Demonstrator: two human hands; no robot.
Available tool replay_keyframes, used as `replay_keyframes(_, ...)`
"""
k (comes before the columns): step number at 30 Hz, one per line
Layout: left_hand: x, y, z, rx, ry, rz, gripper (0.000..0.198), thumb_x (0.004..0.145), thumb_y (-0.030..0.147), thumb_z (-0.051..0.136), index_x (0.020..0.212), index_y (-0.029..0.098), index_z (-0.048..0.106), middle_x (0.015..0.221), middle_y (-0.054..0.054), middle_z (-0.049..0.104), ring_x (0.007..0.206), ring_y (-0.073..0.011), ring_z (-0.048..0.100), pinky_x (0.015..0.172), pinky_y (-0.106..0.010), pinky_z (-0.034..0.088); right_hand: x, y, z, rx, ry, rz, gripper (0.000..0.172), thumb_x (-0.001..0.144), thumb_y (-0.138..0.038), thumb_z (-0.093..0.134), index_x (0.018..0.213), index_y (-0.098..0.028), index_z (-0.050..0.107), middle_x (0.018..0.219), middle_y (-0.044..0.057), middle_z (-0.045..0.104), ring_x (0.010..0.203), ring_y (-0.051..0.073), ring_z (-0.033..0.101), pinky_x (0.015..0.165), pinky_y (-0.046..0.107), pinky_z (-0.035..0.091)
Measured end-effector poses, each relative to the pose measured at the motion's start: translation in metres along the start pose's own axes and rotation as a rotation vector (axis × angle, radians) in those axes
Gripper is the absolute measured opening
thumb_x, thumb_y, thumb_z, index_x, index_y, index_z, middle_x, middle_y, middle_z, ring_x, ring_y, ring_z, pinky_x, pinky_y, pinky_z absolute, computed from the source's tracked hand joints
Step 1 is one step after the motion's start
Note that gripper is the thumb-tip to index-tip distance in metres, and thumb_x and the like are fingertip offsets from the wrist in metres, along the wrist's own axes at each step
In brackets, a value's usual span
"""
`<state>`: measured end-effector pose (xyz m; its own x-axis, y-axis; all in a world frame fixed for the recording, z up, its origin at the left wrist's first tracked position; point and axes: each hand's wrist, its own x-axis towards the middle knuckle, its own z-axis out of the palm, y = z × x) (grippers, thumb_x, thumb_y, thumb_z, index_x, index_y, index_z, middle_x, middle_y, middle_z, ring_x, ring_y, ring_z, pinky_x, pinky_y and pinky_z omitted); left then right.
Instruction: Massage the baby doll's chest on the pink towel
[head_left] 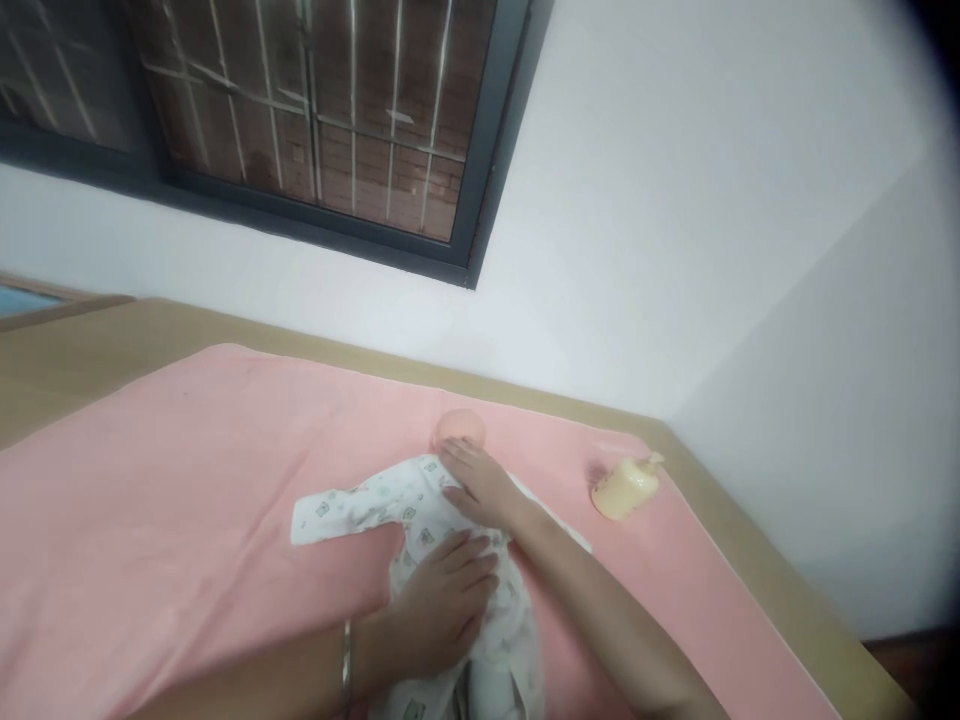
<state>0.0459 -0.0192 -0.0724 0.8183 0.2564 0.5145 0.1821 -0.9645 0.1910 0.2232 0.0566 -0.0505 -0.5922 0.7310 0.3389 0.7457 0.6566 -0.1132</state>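
A small white baby garment [360,510] with a pale printed pattern lies spread on a pink cloth [165,480], one sleeve stretched to the left. My left hand [446,600], with a bangle at the wrist, lies flat on the garment's middle, fingers extended. My right hand [480,485] rests flat on its upper part, near the neckline, fingers stretched out. Neither hand holds anything.
A pink cup-like thing [460,428] stands just beyond my right hand. A pale yellow pump bottle [626,488] lies on its side to the right. The pink cloth covers a tan surface [750,520] that meets the white wall under a barred window [315,110].
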Motion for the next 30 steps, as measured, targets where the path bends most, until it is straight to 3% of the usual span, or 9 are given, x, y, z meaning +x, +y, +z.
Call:
replay_keyframes(5, 0.001, 0.0, 0.0, 0.001, 0.033, 0.006, 0.03, 0.085, 0.015, 0.047, 0.111, 0.019, 0.061, 0.121, -0.006, 0.063, 0.121, -0.0234, 0.051, 0.11, -0.045, 0.034, 0.005, 0.0, 0.004, -0.022, 0.021, 0.005, 0.054, 0.097, -0.043, 0.038, 0.14, -0.011, 0.039, 0.143, 0.015, 0.042, 0.136, 0.023, 0.03, 0.114, 0.045, 0.018)
replay_keyframes(11, -0.005, -0.011, 0.016, 0.038, 0.025, 0.04, 0.038, 0.083, 0.012, 0.046, 0.117, 0.02, 0.059, 0.128, -0.005, 0.059, 0.128, -0.024, 0.045, 0.112, -0.046, 0.029, 0.006, 0.003, 0.0, -0.087, 0.011, 0.025, 0.055, 0.097, -0.042, 0.038, 0.14, -0.008, 0.037, 0.144, 0.016, 0.039, 0.138, 0.023, 0.025, 0.114, 0.043, 0.017)
replay_keyframes(15, -0.008, -0.023, 0.029, 0.099, 0.024, 0.065, 0.041, 0.084, 0.014, 0.046, 0.122, 0.023, 0.057, 0.132, -0.003, 0.057, 0.129, -0.0242, 0.043, 0.112, -0.047, 0.029, 0.005, 0.002, -0.007, -0.181, 0.071, 0.116, 0.069, 0.095, -0.048, 0.043, 0.144, -0.003, 0.027, 0.151, 0.019, 0.024, 0.142, 0.026, 0.01, 0.115, 0.046, 0.014)
replay_keyframes(21, -0.003, -0.035, 0.034, 0.143, 0.115, 0.11, 0.036, 0.085, 0.02, 0.049, 0.119, 0.025, 0.06, 0.127, -0.003, 0.06, 0.123, -0.0242, 0.05, 0.109, -0.044, 0.034, 0.005, -0.002, -0.005, -0.232, -0.059, 0.14, 0.055, 0.097, -0.048, 0.039, 0.138, -0.012, 0.038, 0.144, 0.011, 0.042, 0.136, 0.025, 0.03, 0.112, 0.04, 0.023)
replay_keyframes(26, 0.002, -0.034, 0.029, 0.158, 0.152, 0.138, 0.036, 0.084, 0.019, 0.049, 0.117, 0.026, 0.062, 0.122, -0.003, 0.063, 0.116, -0.0233, 0.056, 0.102, -0.041, 0.042, -0.003, -0.01, -0.008, -0.22, -0.004, 0.219, 0.051, 0.097, -0.045, 0.04, 0.138, -0.014, 0.039, 0.146, 0.009, 0.039, 0.136, 0.024, 0.03, 0.11, 0.04, 0.026)
replay_keyframes(30, 0.009, -0.016, 0.012, 0.109, 0.09, 0.029, 0.032, 0.081, 0.016, 0.049, 0.107, 0.025, 0.066, 0.119, -0.005, 0.064, 0.109, -0.0237, 0.059, 0.095, -0.04, 0.047, -0.026, -0.026, -0.015, -0.14, 0.041, 0.241, 0.042, 0.098, -0.037, 0.041, 0.135, -0.017, 0.045, 0.146, 0.007, 0.038, 0.137, 0.022, 0.029, 0.111, 0.04, 0.026)
